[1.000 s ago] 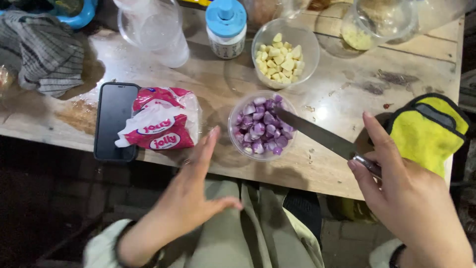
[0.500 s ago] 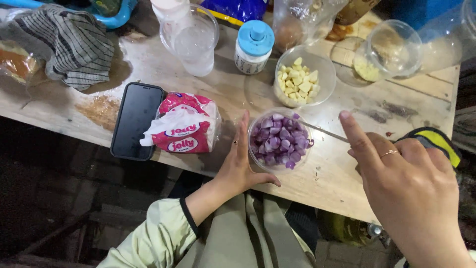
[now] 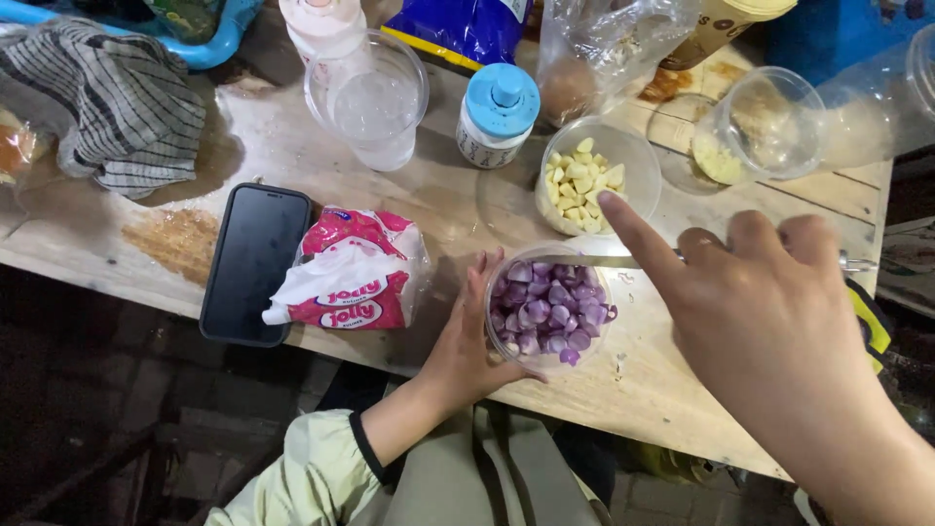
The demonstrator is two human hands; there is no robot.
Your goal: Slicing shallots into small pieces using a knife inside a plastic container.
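Note:
A clear plastic cup of peeled purple shallots (image 3: 550, 310) stands near the front edge of the wooden table (image 3: 643, 390). My left hand (image 3: 466, 341) wraps the cup's left side, thumb under its near rim. My right hand (image 3: 769, 312) hovers to the right of the cup with the index finger stretched toward the upper left. Its other fingers curl over a knife (image 3: 609, 261), whose thin blade lies flat across the far rim of the cup. Just behind stands a second clear cup with pale peeled garlic cloves (image 3: 584, 183).
A pink-and-white tissue packet (image 3: 346, 273) and a black phone (image 3: 255, 261) lie left of the shallot cup. Behind are a clear cup of water (image 3: 375, 105), a blue-lidded jar (image 3: 499, 115), a plastic bag (image 3: 604, 49), an almost empty clear cup (image 3: 755, 125) and a striped cloth (image 3: 107, 102).
My left hand came up from in front of the table and closed around the shallot cup. My right hand with the knife moved left, over the cup's far rim.

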